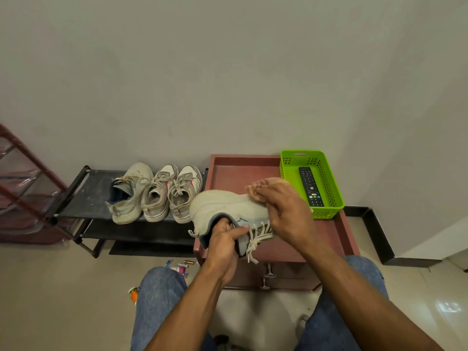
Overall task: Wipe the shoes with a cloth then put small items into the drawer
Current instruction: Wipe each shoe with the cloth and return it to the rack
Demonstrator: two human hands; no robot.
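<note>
A pale grey sneaker (222, 205) lies on its side above the top of a reddish-brown drawer cabinet (240, 173). My left hand (224, 239) grips it at the blue-lined collar, fingers inside the opening. My right hand (283, 211) presses a beige cloth (263, 184) against the shoe's toe end, fingers curled over the cloth. The loose laces hang down near the cabinet's front edge. Three more light sneakers (154, 192) stand side by side on a black shoe rack (86, 191) to the left.
A green plastic basket (334, 196) holding a black remote control (310, 186) sits at the cabinet's right back corner. Two drawer handles (268, 274) show on the cabinet front. Small items (181, 267) lie on the floor by my left knee. A red-framed rack (27, 183) stands far left.
</note>
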